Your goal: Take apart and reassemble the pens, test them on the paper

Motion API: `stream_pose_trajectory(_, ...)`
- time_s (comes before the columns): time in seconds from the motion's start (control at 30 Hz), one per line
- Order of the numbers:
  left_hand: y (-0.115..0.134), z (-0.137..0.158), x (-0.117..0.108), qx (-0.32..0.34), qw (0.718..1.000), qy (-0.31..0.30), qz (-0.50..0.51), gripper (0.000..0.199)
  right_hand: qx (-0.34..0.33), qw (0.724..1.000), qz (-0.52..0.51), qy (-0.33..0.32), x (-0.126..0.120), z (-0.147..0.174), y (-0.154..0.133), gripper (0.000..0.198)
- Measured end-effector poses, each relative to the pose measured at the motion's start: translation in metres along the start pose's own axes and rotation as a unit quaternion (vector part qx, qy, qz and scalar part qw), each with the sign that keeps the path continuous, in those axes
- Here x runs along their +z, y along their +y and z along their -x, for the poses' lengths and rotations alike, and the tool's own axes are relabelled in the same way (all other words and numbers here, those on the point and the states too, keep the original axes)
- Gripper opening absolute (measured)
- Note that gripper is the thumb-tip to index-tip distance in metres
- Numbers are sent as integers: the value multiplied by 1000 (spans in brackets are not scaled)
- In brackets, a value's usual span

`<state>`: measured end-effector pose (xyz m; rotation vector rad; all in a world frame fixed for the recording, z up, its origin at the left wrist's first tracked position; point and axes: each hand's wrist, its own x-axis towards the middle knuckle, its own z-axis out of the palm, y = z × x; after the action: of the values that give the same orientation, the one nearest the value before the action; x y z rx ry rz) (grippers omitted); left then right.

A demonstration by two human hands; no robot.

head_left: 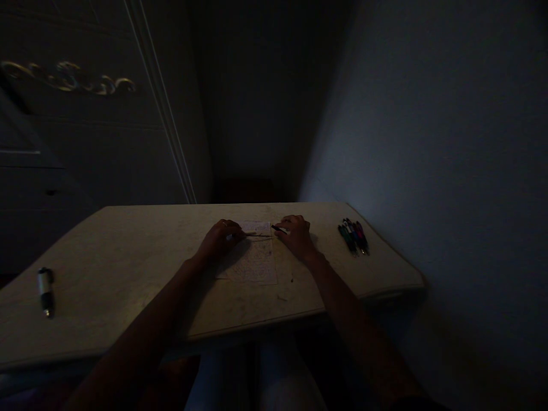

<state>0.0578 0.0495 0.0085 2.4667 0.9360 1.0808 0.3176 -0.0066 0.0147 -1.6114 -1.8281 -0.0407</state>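
My left hand (222,237) is closed over the left part of a written sheet of paper (254,265), with a ring on one finger. From its fingertips a thin dark rod (260,236), like a pen refill, points right, beside a short pale stick (252,233). My right hand (298,235), at the sheet's right edge, pinches a short dark tube (278,229) that looks like a pen part. The rod's right end lies close to this tube; the two look apart. Dim light hides fine detail.
Several pens (353,236) lie bunched at the table's right side, near the wall (449,142). A thick silver-and-black pen (45,291) lies far left. Small bits (281,298) rest near the front edge of the pale table (128,245). A cabinet (94,154) stands behind left.
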Motion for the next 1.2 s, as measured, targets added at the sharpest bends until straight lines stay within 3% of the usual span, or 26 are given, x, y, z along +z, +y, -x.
stream_pose_trajectory(0.27,-2,0,3,-9,1000,9,-18,17,47,993,-104,38,0,-6,2,24)
stream_pose_trajectory(0.37,-2,-1,3,7,1000,6,-25,16,61,978,-196,48,0,-8,3,34)
stream_pose_trajectory(0.5,-3,-1,2,14,1000,9,-21,16,76,950,-298,63,-1,-11,5,31)
stream_pose_trajectory(0.77,0,0,1,8,1000,20,-4,15,134,907,-392,70,-2,-14,7,28)
stream_pose_trajectory(0.9,-1,1,1,5,1000,17,-15,16,149,912,-370,100,-4,-12,4,25)
stream_pose_trajectory(1.03,-1,1,2,13,1000,13,-18,18,161,938,-279,129,-9,-10,4,22)
stream_pose_trajectory(1.2,1,1,1,12,999,7,-30,20,180,978,-87,55,-12,-6,9,15)
